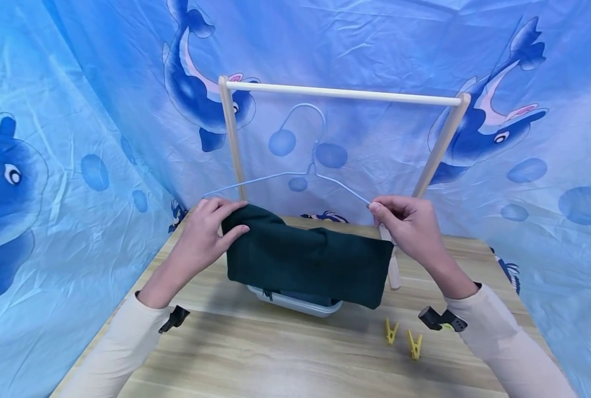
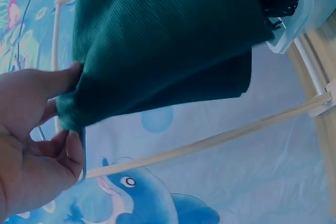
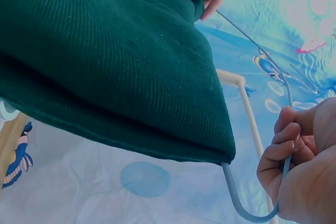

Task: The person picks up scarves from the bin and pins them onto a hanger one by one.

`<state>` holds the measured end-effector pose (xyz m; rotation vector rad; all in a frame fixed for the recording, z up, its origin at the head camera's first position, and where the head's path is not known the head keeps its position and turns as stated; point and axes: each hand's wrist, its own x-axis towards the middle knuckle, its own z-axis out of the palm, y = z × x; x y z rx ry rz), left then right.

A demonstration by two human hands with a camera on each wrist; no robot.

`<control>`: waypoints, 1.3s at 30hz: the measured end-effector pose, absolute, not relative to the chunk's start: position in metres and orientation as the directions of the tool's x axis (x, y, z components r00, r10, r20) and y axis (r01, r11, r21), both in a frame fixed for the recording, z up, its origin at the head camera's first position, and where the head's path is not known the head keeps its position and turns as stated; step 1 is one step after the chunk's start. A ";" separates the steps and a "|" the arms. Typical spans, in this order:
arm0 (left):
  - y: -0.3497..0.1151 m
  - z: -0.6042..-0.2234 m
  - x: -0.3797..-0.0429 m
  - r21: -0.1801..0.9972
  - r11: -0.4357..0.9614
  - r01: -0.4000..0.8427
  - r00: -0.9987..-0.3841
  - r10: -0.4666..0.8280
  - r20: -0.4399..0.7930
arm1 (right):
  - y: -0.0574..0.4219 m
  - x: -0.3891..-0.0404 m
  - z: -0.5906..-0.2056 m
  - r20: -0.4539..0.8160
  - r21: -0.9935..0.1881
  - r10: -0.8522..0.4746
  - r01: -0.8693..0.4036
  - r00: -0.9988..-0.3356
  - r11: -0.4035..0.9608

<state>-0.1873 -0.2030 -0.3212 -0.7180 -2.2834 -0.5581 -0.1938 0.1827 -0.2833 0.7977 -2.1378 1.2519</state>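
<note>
Pale sleeves (image 1: 506, 331) with black wrist devices (image 1: 429, 319) sat nearest the head camera, over the wood-look desk (image 1: 236, 354). Left hand (image 1: 201, 232) pinched the upper left corner of the dark green cloth (image 1: 305, 260), thumb in front, with the end of the blue hanger (image 1: 312, 168) caught at the same spot. Right hand (image 1: 410, 226) had its fingers curled round the bare hanger wire near its right end, apart from the fabric. Cloth lay folded over the hanger's lower bar, sloping down to the right, above the pale basin (image 1: 320, 313) and in front of the rack (image 1: 233, 138). Hook wasn't on the rod (image 1: 345, 94). Dark fringe (image 1: 268, 294) showed at the basin; couldn't tell if it was the same piece. Main risk, judging by the slope: cloth could slip or bunch rightward if the left hand let go, since the wire looked smooth and no clip held it. If that fringe was attached, lifting might drag the basin. Two yellow clothespins (image 1: 391, 333) lay near the right sleeve, where a low forearm might knock them.
</note>
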 end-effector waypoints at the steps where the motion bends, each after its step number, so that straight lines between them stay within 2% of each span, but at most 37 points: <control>1: -0.202 -0.322 -0.187 0.171 0.768 0.617 -0.619 0.340 0.708 | 0.183 -0.193 -0.282 0.698 -0.573 -0.222 -0.717 -0.681 0.398; 9: -0.185 -0.325 -0.181 0.089 0.833 0.545 -0.591 0.306 0.747 | 0.180 -0.191 -0.274 0.706 -0.561 -0.215 -0.718 -0.675 0.413; 12: -0.172 -0.324 -0.182 0.071 0.797 0.600 -0.546 0.343 0.765 | 0.180 -0.191 -0.273 0.706 -0.557 -0.211 -0.715 -0.676 0.422; 16: -0.148 -0.321 -0.185 0.038 0.686 0.726 -0.483 0.471 0.738 | 0.179 -0.191 -0.273 0.702 -0.561 -0.214 -0.712 -0.680 0.422; 22: -0.112 -0.318 -0.193 0.023 0.646 0.763 -0.532 0.608 0.589 | 0.176 -0.190 -0.273 0.704 -0.553 -0.228 -0.721 -0.672 0.417; 25: -0.102 -0.319 -0.198 0.009 0.631 0.776 -0.525 0.637 0.564 | 0.175 -0.190 -0.273 0.706 -0.553 -0.226 -0.722 -0.671 0.415; 32: -0.099 -0.327 -0.207 0.032 0.543 0.839 -0.399 0.574 0.715 | 0.176 -0.191 -0.276 0.702 -0.554 -0.238 -0.724 -0.672 0.410; 39: -0.100 -0.326 -0.215 0.058 0.456 0.888 -0.255 0.384 0.887 | 0.173 -0.196 -0.284 0.642 -0.618 -0.242 -0.678 -0.727 0.398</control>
